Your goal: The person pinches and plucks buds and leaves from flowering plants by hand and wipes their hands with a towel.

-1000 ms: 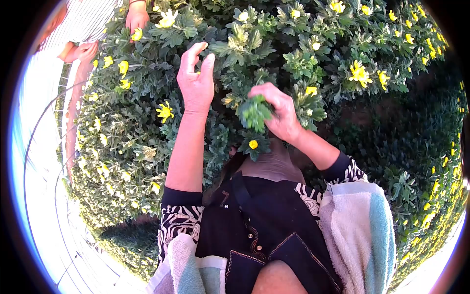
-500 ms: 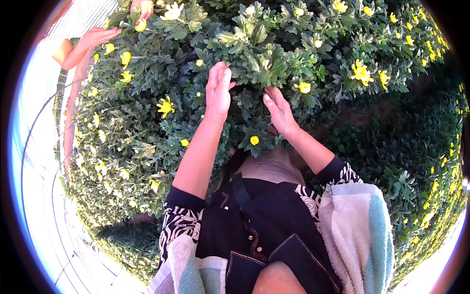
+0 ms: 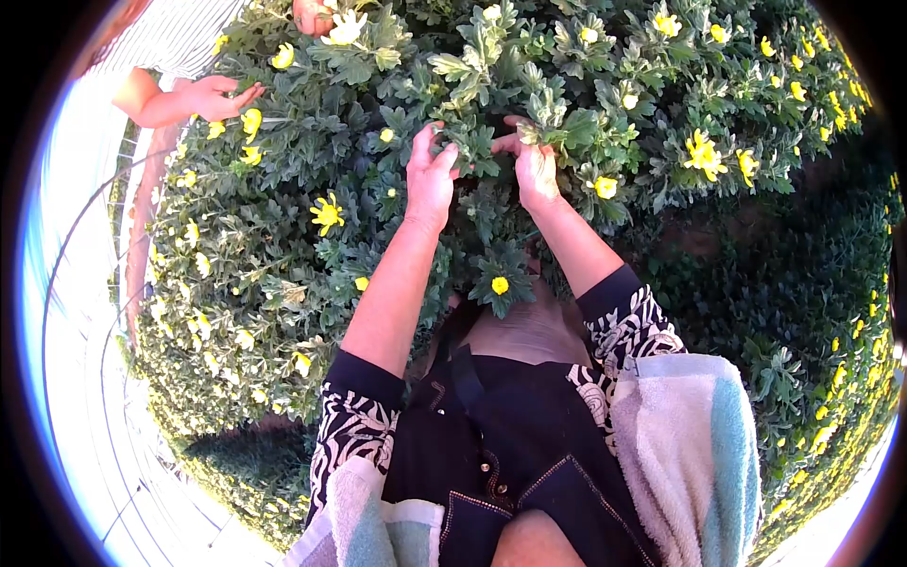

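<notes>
My left hand (image 3: 431, 181) is among the leaves of a chrysanthemum plant (image 3: 477, 132), on the left side of a leafy shoot. Its thumb and forefinger are bent and apart, with leaves close to them. Opposite it, on the shoot's right side, my right hand (image 3: 536, 177) has its fingers bent and spread, pointing left into the leaves. Some fingertips of both hands are hidden by foliage. I see nothing held in either hand. Just below the hands is a small yellow flower (image 3: 500, 284), and a yellow bloom (image 3: 606, 187) stands right of my right hand.
Dense green plants with yellow flowers (image 3: 703, 156) surround me. At upper left, another person's hand (image 3: 222, 97) reaches over the plants, and their other hand (image 3: 314, 16) is at the top edge. A striped towel (image 3: 685, 435) hangs over my right side. Thin curved wires (image 3: 59, 255) run at left.
My hands, held flatter with fingers straighter before, have bent their fingers in around the shoot. My right hand has moved up slightly. The other person's hand at left has shifted right and down.
</notes>
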Demonstrator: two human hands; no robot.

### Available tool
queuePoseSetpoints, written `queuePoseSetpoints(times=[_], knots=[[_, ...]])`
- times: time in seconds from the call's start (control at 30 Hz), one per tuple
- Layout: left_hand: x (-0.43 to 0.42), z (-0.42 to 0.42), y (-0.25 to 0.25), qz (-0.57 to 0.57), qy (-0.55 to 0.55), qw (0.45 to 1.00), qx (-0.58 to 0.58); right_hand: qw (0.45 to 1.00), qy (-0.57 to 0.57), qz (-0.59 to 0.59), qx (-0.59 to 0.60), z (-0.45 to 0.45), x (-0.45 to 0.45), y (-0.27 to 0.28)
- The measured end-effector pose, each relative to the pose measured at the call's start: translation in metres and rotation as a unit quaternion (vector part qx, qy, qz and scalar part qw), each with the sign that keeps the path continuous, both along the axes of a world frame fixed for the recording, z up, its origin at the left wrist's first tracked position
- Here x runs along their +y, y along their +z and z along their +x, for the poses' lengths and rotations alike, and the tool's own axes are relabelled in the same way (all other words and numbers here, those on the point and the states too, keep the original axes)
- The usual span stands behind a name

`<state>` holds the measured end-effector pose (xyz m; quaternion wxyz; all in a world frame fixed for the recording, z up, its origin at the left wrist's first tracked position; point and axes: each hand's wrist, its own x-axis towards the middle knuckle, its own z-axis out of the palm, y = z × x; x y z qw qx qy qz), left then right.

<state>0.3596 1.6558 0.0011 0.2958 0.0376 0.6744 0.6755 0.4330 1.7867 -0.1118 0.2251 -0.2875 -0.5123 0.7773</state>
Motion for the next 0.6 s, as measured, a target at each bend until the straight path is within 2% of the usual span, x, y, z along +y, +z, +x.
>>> queuePoseSetpoints(times=[0.03,0.1,0.13,0.17,0.23,0.3,0.37,0.4,0.43,0.5,0.53,0.57,0.6], knots=[[-0.001,-0.001,-0.002,-0.012,-0.008,1.0,0.019,1.0,0.007,-0.01,0.024,-0.004,0.001,0.007],[-0.002,-0.004,-0.004,-0.023,0.001,1.0,-0.002,0.996,0.068,-0.049,-0.026,-0.003,-0.001,0.044],[-0.003,-0.005,-0.01,-0.024,-0.019,0.999,0.035,0.995,0.078,0.058,-0.038,-0.005,-0.001,0.046],[-0.002,-0.005,-0.012,-0.026,-0.039,0.996,0.072,0.994,0.08,0.057,-0.038,-0.008,-0.001,0.051],[0.0,-0.005,-0.016,-0.016,-0.022,0.998,0.049,0.993,0.105,0.04,0.035,-0.007,-0.002,0.062],[-0.002,-0.007,-0.019,-0.022,-0.036,0.997,0.066,0.992,0.114,0.056,-0.008,-0.007,-0.006,0.057],[-0.002,-0.009,-0.023,-0.048,-0.022,0.995,0.08,0.972,0.062,0.223,0.028,-0.017,-0.01,0.036],[-0.004,-0.011,-0.024,-0.107,-0.041,0.983,0.143,0.963,0.056,0.263,0.018,-0.018,-0.009,0.028],[-0.005,-0.013,-0.026,-0.165,-0.06,0.963,0.204,0.963,0.057,0.264,0.019,-0.015,-0.007,0.02],[-0.006,-0.009,-0.024,-0.181,-0.043,0.957,0.221,0.972,0.139,0.156,-0.106,-0.01,-0.004,0.024],[-0.005,-0.008,-0.023,-0.196,-0.029,0.951,0.239,0.99,0.101,0.086,-0.049,-0.012,-0.009,0.022],[-0.006,-0.009,-0.027,-0.196,-0.028,0.95,0.24,0.99,0.102,0.087,-0.048,-0.014,-0.007,0.025],[-0.006,-0.008,-0.032,-0.154,-0.013,0.967,0.204,0.991,0.076,0.014,-0.109,-0.016,-0.003,0.029]])
